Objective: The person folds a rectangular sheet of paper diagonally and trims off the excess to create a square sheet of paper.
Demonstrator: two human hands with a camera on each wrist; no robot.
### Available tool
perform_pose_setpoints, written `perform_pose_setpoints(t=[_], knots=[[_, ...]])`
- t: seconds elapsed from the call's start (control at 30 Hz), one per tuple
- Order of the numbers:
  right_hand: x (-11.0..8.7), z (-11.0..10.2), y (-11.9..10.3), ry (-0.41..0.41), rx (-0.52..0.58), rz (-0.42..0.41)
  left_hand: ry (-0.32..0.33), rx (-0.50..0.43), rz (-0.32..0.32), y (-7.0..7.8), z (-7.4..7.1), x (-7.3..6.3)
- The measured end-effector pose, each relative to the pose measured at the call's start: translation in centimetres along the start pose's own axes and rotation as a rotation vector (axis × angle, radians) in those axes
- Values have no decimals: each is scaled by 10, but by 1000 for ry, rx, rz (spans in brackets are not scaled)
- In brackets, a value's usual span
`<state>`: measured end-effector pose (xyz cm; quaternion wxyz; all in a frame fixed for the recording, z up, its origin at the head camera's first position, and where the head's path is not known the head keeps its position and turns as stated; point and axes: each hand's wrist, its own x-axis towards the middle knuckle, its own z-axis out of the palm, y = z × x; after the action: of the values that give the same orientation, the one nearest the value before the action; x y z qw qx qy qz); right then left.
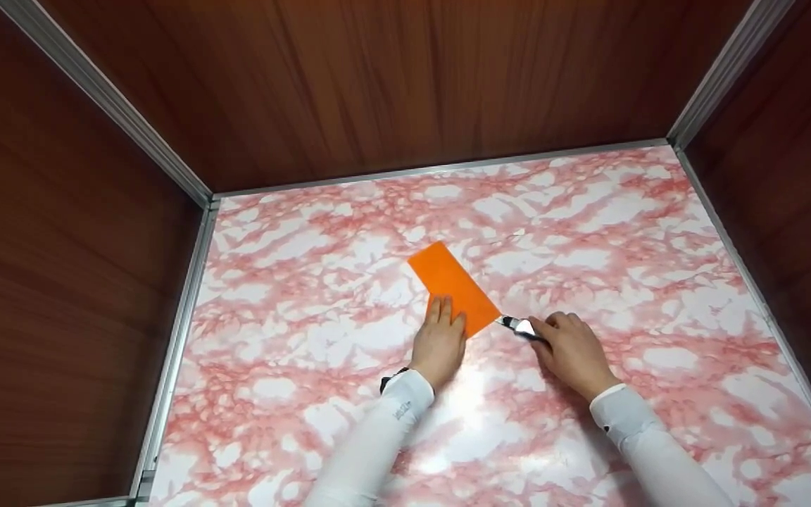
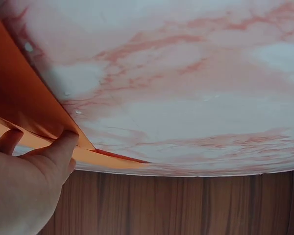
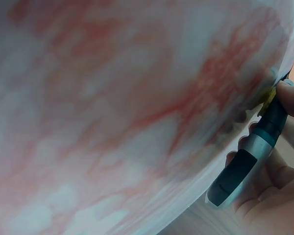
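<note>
Illegibly printed sleeve [image 1: 402, 408], left hand [image 1: 441, 348] on paper [image 1: 460, 285], right hand [image 1: 578, 355] gripping cutter [image 3: 235, 176]

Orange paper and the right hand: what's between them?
The cutter: the right hand grips it, and its tip is at a corner of the orange paper. The head view shows this.

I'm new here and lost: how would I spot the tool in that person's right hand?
On the red-and-white tabletop, find the orange sheet partly under the left hand. The right hand grips the tool, its tip by the sheet's nearest corner. Unlike the broad orange sheet, it is slim, dark and silver.
</note>
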<state>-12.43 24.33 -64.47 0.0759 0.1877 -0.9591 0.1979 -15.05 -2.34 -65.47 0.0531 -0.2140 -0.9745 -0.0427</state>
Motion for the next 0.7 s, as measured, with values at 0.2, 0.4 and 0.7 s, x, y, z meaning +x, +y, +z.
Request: perform_pose_setpoints(t=[0.2, 0.4, 0.7], knots=[[0, 1, 1, -6, 10, 11, 65, 0, 5, -2, 0, -1], [2, 0, 2, -4, 10, 10, 54, 11, 7, -2, -1, -1], [1, -3, 7, -22, 8, 52, 35, 8, 13, -2, 0, 0]])
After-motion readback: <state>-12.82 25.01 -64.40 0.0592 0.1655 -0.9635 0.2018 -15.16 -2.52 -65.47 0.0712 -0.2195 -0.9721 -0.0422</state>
